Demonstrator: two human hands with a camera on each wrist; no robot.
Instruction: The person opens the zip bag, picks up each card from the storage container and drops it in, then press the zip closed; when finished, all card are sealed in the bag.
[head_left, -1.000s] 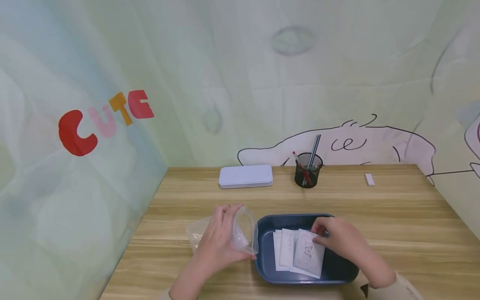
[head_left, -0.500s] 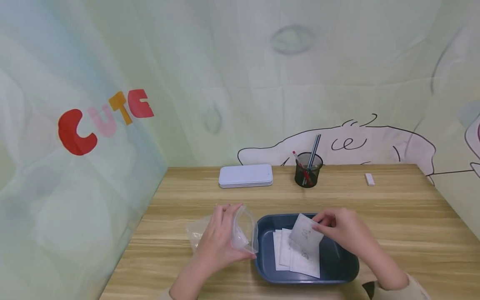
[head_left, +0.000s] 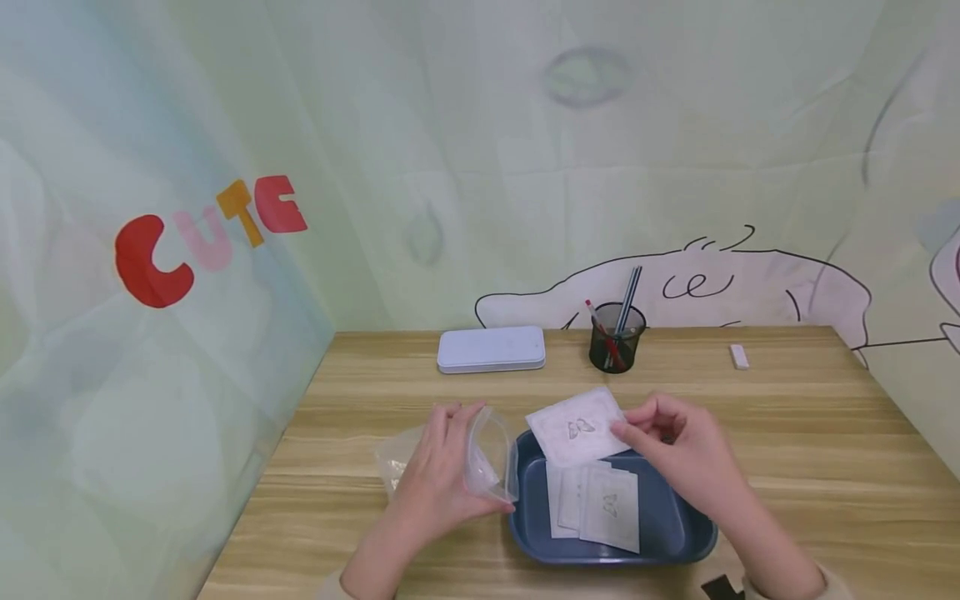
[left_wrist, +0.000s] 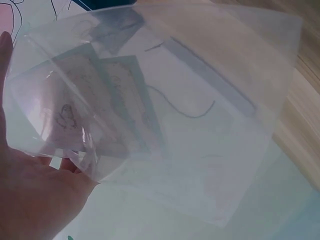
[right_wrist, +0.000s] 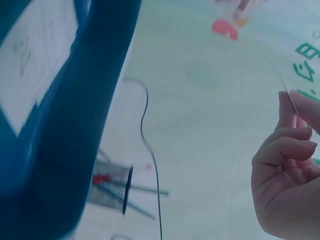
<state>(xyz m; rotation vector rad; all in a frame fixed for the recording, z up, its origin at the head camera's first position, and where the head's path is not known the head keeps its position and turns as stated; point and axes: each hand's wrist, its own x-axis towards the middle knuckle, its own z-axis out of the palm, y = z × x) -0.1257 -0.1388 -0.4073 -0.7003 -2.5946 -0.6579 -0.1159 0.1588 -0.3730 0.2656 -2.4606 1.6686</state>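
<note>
My left hand (head_left: pixel 435 475) grips a clear plastic bag (head_left: pixel 491 446), fingers on top and thumb below, holding its mouth apart towards the tray. Through the bag's plastic (left_wrist: pixel 210 130), printed packets show in the left wrist view; I cannot tell if all lie inside it. My right hand (head_left: pixel 686 450) pinches one corner of a thin white square packet (head_left: pixel 573 429) with a butterfly print, raised over the tray's far edge. Edge-on, that packet (right_wrist: pixel 270 62) is just a thin line in the right wrist view. Several similar packets (head_left: pixel 611 508) overlap in the dark blue tray (head_left: pixel 678 529).
Behind the tray, a black mesh pen cup (head_left: pixel 615 342) holds pencils. A pale flat case (head_left: pixel 491 350) lies to its left, and a small white eraser-like block (head_left: pixel 739 357) to its right. Printed cloth (head_left: pixel 450 167) hangs along the wooden table's (head_left: pixel 810 433) back and left edges.
My right hand has lifted the packet off the pile, up and to the left, turning its butterfly face into view. The left hand and bag have hardly moved.
</note>
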